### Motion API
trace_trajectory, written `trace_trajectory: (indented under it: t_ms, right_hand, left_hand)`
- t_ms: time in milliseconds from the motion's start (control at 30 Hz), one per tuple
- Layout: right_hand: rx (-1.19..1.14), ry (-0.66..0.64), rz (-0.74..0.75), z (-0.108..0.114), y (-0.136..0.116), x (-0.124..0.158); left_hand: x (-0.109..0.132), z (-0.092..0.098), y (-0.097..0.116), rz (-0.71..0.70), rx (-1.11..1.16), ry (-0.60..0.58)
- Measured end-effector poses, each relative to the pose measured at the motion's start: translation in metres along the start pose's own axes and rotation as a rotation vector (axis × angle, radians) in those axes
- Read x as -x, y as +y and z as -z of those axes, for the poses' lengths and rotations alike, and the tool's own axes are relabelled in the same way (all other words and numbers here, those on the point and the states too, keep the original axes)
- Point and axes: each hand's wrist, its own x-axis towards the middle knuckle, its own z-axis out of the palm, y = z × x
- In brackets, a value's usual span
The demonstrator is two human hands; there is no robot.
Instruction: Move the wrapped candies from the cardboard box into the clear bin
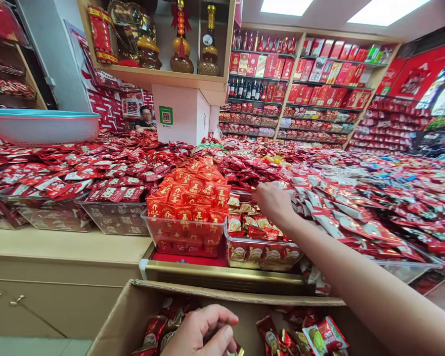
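My right hand (273, 201) reaches over a clear plastic bin (263, 249) partly filled with red-and-gold wrapped candies (257, 225). Its fingers are curled at the back of the bin, and I cannot see what is in them. Below, my left hand (205, 330) hangs over an open cardboard box (226, 292) with its fingers curled inward. Whether it grips a wrapper is hidden by the fingers. More of the same candies (270, 338) lie in the box, along with a packet (326, 336) showing a green fruit picture.
Left of the candy bin, another bin (185, 237) is heaped with orange-red packets. Red-and-white packets (341, 207) pile up at the right. A blue basket (40, 126) sits at the left. Bottles and boxes fill the back shelves (298, 69); a person (146, 121) is behind the display.
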Motion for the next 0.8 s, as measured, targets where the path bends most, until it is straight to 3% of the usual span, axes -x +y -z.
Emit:
trace_trajectory:
  t_ms: [67, 167, 233, 333, 367, 433, 533, 600, 700, 800]
  right_hand:
    - [-0.039, 0.170, 0.080, 0.020, -0.003, 0.024]
    - [-0.201, 0.399, 0.459, 0.037, -0.015, 0.079]
    - [-0.275, 0.399, 0.732, 0.036, -0.025, 0.119]
    - [-0.408, 0.325, 0.931, 0.021, -0.040, 0.163]
    - [-0.496, 0.295, 0.905, 0.015, -0.043, 0.171]
    - [-0.737, 0.192, 0.718, 0.005, -0.047, 0.180]
    - [-1.095, -0.096, 0.314, -0.001, -0.049, 0.181]
    - [-1.280, -0.299, 0.134, 0.001, -0.049, 0.178]
    - [-1.544, -0.496, 0.005, 0.002, -0.051, 0.175]
    - [-1.618, -0.514, -0.059, -0.001, -0.053, 0.177]
  left_hand:
    - [0.002, 0.003, 0.007, -0.015, 0.143, -0.021]
    - [0.007, 0.006, 0.026, -0.030, 0.518, -0.136]
    - [0.010, 0.006, 0.037, -0.052, 0.746, -0.204]
    - [0.012, 0.002, 0.045, -0.046, 0.821, -0.086]
    - [0.012, 0.000, 0.044, -0.031, 0.802, -0.027]
    - [0.011, -0.004, 0.042, -0.006, 0.760, 0.050]
    - [0.011, -0.008, 0.038, -0.027, 0.705, 0.045]
    - [0.011, -0.009, 0.037, -0.064, 0.670, 0.002]
    - [0.012, -0.010, 0.036, -0.099, 0.652, -0.055]
    - [0.012, -0.011, 0.037, -0.085, 0.672, -0.062]
